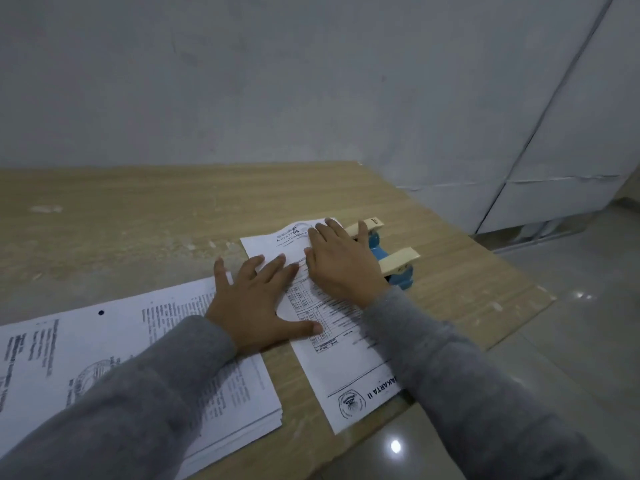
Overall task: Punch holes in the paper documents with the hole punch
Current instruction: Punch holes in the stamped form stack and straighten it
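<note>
Grey sleeves (145, 393) fill the bottom of the view, nearest the camera, both arms reaching forward over a wood-grain tabletop (145, 216) that stands against a pale wall (277, 81); shiny floor tiles (554, 358) show to the right. On the left of the tabletop lies a stack of printed papers (86, 348), its top sheet showing one dark punched hole near the far edge. Just right of it, apart from the stack, lies a folded printed document (325, 362), running away from the camera toward the hole punch. The left hand (258, 301) lies flat with fingers spread, pressing on the document's left side and partly on the stack's corner. The right hand (341, 261) also lies flat, fingers straight, pressing the document's far part. Touching the right hand's far side stands the hole punch (389, 252), blue-bodied with two cream levers, at the document's right edge.
</note>
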